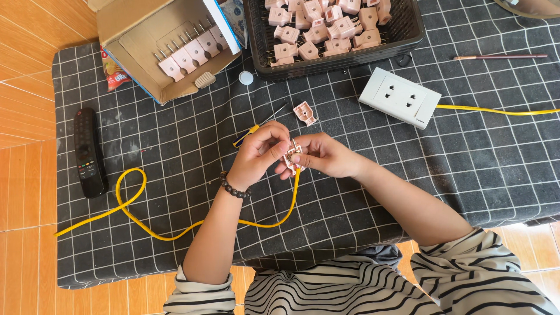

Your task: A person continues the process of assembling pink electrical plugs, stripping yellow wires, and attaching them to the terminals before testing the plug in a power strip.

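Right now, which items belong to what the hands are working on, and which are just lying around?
In use:
left hand
right hand
pink plug body
yellow cable
loose plug cover
screwdriver

Lying about:
remote control
snack packet
white bottle cap
white socket strip

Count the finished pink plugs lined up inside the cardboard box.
6: five pink plugs stand in a diagonal row in the cardboard box, prongs up-left; one lies at its opening. More may be hidden.

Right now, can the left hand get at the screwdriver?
Probably yes: the screwdriver lies bare on the cloth just beyond the left hand, but that hand is pinching the plug.
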